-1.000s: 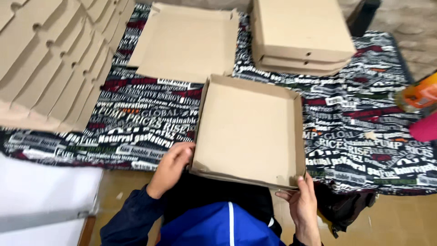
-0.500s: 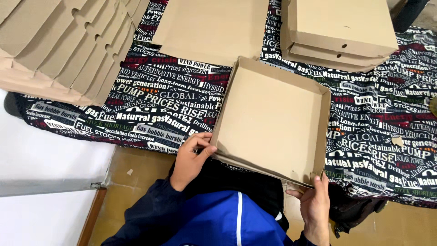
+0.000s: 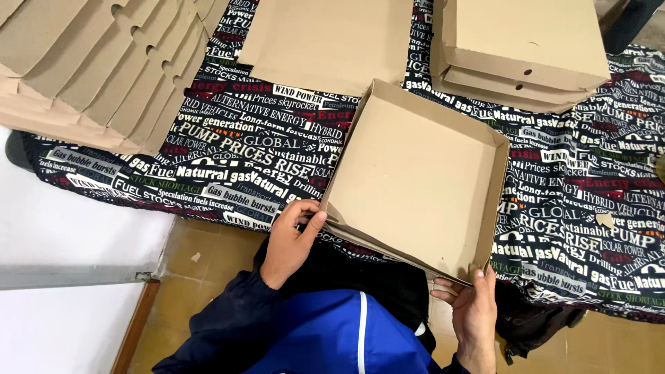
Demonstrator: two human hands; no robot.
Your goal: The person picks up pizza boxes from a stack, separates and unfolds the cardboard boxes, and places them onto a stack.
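Your two hands, left [image 3: 291, 239] and right [image 3: 474, 312], each grip closed on one open cardboard box [image 3: 415, 176]; three closed boxes [image 3: 519, 48] stacked beyond.

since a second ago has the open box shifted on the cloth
Yes. The open cardboard box has turned a little clockwise and drawn nearer the stack of folded boxes. The left hand and right hand hold its near corners.

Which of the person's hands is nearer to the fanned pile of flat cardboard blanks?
The left hand. It grips the open box at its near left corner, on the side of the blanks. The right hand holds the near right corner, farther away.
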